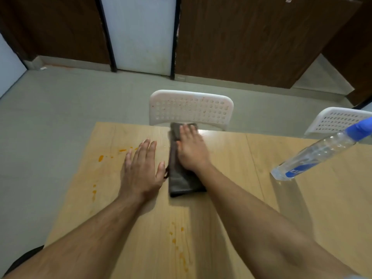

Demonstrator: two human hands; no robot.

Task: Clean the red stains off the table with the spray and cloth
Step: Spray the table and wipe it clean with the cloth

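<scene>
Head view of a light wooden table (221, 198) seen from above, with both forearms extended over it. The right hand (191, 150) lies palm-down with fingers straight and together on a folded grey-brown cloth (177, 184), pressing it flat near the far edge of the table; the cloth runs lengthwise away from the person, its near end projecting from under the wrist. The left hand (141, 168) rests flat on the tabletop just left of the cloth, fingers straight and close together, holding nothing; its thumb sits right at the cloth's left edge. Orange-red stains appear in three groups: a scatter (100, 158) left of the left hand, a short line of spots (94, 192) nearer the table's left edge, and a trail of drops (177, 242) between the two forearms. A clear spray bottle (314, 156) with a blue cap and blue label stands on the table to the right, well apart from both hands. A white perforated chair (191, 107) stands behind the far edge of the table, and a second chair (338, 119) stands at far right.
</scene>
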